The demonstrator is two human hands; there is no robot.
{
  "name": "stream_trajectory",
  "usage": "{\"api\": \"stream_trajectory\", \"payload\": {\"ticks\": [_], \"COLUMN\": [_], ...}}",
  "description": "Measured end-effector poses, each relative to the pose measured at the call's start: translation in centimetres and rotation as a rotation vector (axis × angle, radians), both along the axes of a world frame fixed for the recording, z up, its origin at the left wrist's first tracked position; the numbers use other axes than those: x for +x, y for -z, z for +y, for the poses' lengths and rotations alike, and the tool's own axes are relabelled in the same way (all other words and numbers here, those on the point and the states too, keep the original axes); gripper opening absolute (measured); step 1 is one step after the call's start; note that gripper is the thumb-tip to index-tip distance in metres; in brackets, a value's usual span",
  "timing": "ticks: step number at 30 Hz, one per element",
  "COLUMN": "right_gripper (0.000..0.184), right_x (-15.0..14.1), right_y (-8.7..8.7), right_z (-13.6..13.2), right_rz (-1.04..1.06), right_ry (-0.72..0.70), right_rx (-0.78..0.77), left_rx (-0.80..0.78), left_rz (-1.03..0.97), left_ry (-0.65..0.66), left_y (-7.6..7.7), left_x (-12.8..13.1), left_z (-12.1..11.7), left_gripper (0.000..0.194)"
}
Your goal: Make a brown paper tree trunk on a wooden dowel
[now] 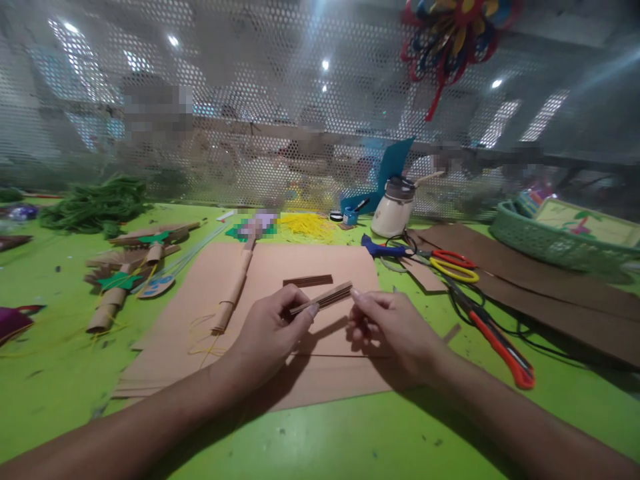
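Note:
Between my two hands is a narrow brown pleated paper strip (327, 298), its layers stacked like a folded fan. My left hand (275, 327) pinches its left end between thumb and fingers. At the other end, the thumb and fingertips of my right hand (393, 327) close on the strip's tip. A second pleated strip (307, 281) lies just behind on the stacked brown paper sheets (330, 257). Left of my left hand, a rolled brown paper tube (233, 293) rests on the sheets with yellow string at its lower end.
Rolled-paper figures (113, 300) and green yarn (95, 203) lie left on the green table (320, 440). To the right are a glue gun (383, 247), scissors (455, 263), a red cutter knife (503, 347), dark brown sheets (550, 300) and a green basket (555, 243). A cream jar (393, 213) stands behind.

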State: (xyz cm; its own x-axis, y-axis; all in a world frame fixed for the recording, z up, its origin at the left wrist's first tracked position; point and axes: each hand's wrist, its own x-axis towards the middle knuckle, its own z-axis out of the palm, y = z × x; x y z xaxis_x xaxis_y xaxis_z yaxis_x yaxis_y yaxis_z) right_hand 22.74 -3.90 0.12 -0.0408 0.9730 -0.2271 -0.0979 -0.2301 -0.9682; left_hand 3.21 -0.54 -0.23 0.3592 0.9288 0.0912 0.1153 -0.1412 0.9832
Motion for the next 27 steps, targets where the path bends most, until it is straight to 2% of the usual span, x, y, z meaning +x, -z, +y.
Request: {"api": "stream_trajectory", "payload": {"ticks": [2,4,7,10,12,14,16,20,23,25,27], "right_gripper": [0.048,0.047,0.042,0.034,0.029,0.025,0.021,0.021,0.025,0.030,0.035], "right_x": [-0.6,-1.1,-1.4,-1.4,-1.3,-1.2,-1.0,-0.5,-0.2,-0.1,0.0], "right_y": [0.2,0.4,0.6,0.5,0.4,0.1,-0.2,-0.5,-0.7,-0.9,-1.1], "right_z": [-0.2,-0.4,-0.6,-0.7,-0.7,-0.7,-0.6,-0.8,-1.0,-1.1,-1.2], "right_rz": [0.040,0.058,0.082,0.093,0.077,0.034,-0.028,-0.128,-0.283,-0.372,-0.432], "right_ry": [-0.095,-0.124,-0.061,-0.027,-0.032,-0.046,-0.089,-0.269,-0.384,-0.451,-0.498], "right_rx": [-0.012,0.033,0.069,0.079,0.115,0.150,0.154,0.135,0.193,0.211,0.220], "left_rx": [0.107,0.218,0.359,0.570,0.708,0.765,0.754,0.706,0.564,0.467,0.441], "left_rz": [0.083,0.199,0.386,0.554,0.628,0.654,0.637,0.559,0.441,0.349,0.333], "left_ry": [-0.006,0.009,0.059,0.113,0.195,0.280,0.295,0.136,0.052,0.059,0.118], "left_y": [-0.1,-0.2,-0.2,-0.1,-0.2,-0.4,-0.8,-1.4,-1.5,-1.3,-1.2], "left_x": [0.1,0.2,0.2,0.2,0.1,-0.1,-0.3,-0.6,-0.5,-0.4,-0.2], "left_z": [-0.3,-0.7,-1.4,-1.8,-1.9,-2.0,-2.0,-1.7,-1.1,-0.7,-0.5], "left_gripper": [0.020,0.020,0.022,0.024,0.027,0.036,0.039,0.020,0.016,0.020,0.016]}}
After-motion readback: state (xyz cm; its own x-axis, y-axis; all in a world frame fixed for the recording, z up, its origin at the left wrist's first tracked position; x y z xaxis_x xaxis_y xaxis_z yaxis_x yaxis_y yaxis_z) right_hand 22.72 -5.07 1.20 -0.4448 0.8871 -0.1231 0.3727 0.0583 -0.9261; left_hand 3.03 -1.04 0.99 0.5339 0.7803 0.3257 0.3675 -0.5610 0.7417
